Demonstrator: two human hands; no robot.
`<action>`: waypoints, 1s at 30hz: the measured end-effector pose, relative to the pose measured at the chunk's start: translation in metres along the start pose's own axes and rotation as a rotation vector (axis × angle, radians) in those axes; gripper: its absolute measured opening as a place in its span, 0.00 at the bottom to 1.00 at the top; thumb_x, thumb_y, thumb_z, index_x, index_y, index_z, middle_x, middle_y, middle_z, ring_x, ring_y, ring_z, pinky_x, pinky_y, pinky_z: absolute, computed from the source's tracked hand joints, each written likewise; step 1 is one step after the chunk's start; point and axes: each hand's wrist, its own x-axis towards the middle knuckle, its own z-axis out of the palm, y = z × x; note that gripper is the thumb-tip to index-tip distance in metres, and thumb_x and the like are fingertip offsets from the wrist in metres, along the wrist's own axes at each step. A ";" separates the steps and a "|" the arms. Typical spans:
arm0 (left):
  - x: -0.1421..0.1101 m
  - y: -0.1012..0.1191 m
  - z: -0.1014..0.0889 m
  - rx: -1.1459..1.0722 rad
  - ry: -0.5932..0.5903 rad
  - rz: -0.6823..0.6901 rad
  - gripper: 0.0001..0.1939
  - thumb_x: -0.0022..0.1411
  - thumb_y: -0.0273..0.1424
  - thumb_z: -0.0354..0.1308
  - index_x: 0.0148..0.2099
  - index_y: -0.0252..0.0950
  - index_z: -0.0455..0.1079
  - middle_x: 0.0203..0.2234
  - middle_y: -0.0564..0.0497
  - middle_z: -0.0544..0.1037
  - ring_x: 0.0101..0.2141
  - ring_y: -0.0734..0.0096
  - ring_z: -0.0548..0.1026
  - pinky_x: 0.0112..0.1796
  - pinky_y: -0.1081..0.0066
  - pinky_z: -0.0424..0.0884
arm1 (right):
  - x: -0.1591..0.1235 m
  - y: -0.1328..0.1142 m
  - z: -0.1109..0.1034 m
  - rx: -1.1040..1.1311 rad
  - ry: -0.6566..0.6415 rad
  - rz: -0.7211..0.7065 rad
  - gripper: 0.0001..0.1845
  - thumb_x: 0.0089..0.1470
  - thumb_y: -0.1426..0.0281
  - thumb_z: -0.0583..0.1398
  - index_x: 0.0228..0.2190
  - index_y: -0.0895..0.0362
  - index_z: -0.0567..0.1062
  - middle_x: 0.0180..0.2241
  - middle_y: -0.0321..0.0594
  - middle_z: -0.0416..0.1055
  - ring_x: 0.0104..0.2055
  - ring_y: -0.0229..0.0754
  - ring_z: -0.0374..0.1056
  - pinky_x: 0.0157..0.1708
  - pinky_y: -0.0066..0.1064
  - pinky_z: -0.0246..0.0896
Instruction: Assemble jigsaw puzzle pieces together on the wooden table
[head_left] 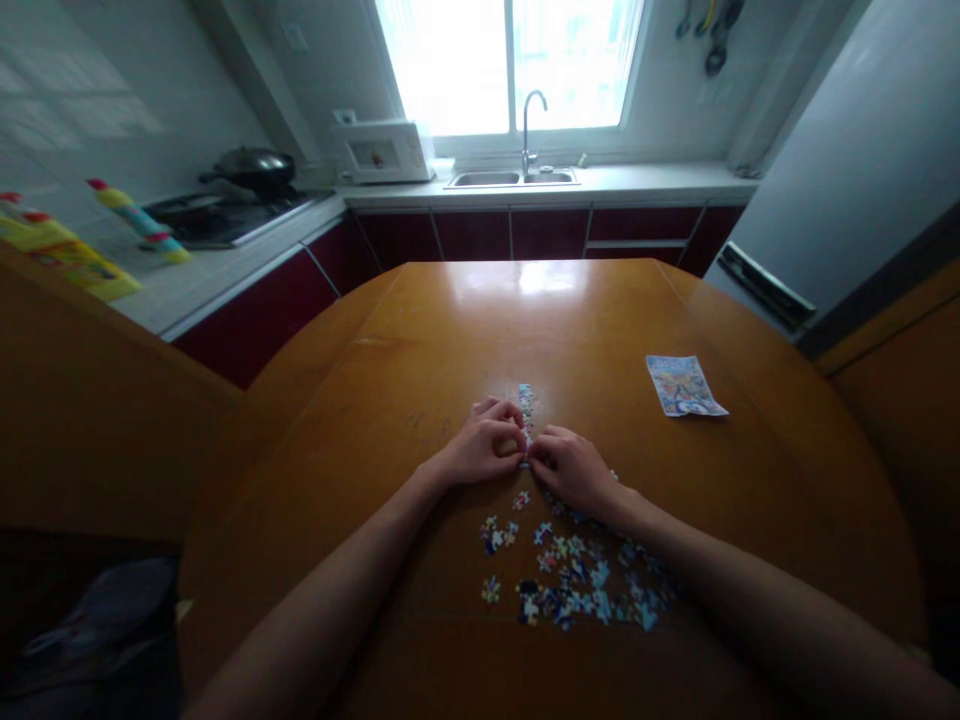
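Observation:
A narrow strip of joined jigsaw puzzle pieces (526, 398) runs away from me on the wooden table (450, 340). At its near end, my left hand (485, 442) pinches a puzzle piece from the left, thumb and fingers curled together. My right hand (574, 468) meets it from the right, its fingertips closed at the same small piece and partly hiding it. Loose puzzle pieces (577, 575) lie in a scattered heap below the hands, some of them under my right forearm. A single piece (521, 500) sits just beneath the fingertips.
A creased printed picture sheet (684, 386) lies on the table to the right. Beyond the table are a counter with a sink (517, 179), a microwave (386, 152) and a stove with a dark pan (255, 168). Yellow bottles (64, 250) stand at the left.

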 end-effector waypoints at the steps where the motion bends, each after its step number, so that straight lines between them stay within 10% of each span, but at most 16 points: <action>1: 0.000 0.000 0.000 0.001 -0.002 -0.001 0.03 0.58 0.32 0.64 0.33 0.39 0.77 0.43 0.50 0.73 0.49 0.60 0.64 0.55 0.57 0.56 | 0.000 0.000 0.000 -0.001 -0.003 -0.002 0.06 0.55 0.77 0.61 0.27 0.56 0.74 0.31 0.37 0.68 0.34 0.39 0.65 0.34 0.28 0.56; 30: 0.002 -0.008 0.001 -0.167 0.078 0.012 0.16 0.56 0.17 0.54 0.26 0.39 0.79 0.33 0.51 0.73 0.40 0.68 0.67 0.48 0.64 0.64 | -0.003 0.015 -0.005 0.115 0.064 -0.076 0.17 0.53 0.83 0.57 0.32 0.54 0.82 0.35 0.39 0.72 0.36 0.39 0.68 0.38 0.30 0.62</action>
